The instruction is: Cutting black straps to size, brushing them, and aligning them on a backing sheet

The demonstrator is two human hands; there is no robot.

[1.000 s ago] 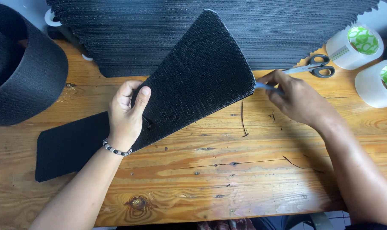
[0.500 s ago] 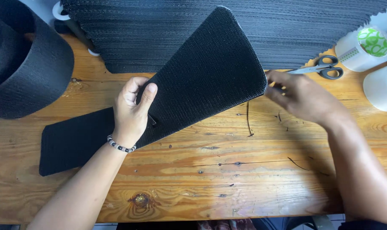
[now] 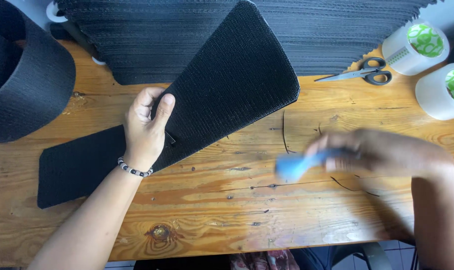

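Observation:
My left hand (image 3: 146, 129) pinches a long black textured mat piece (image 3: 227, 90), holding its wide rounded end lifted off the wooden table (image 3: 247, 220) while the narrow end lies flat at the left. My right hand (image 3: 382, 152) is blurred with motion at the right, above the table, and grips a light blue object (image 3: 296, 165) whose shape is too smeared to make out. It is apart from the mat piece.
A stack of black mat sheets (image 3: 312, 30) fills the far side. A black rolled mat (image 3: 22, 85) stands at the left. Scissors (image 3: 362, 72) lie at the back right, beside two white tape rolls (image 3: 417, 47) (image 3: 444, 92).
My right hand has left the mat's edge near the scissors and swung down toward me, now holding a light blue object. The left hand keeps the mat lifted.

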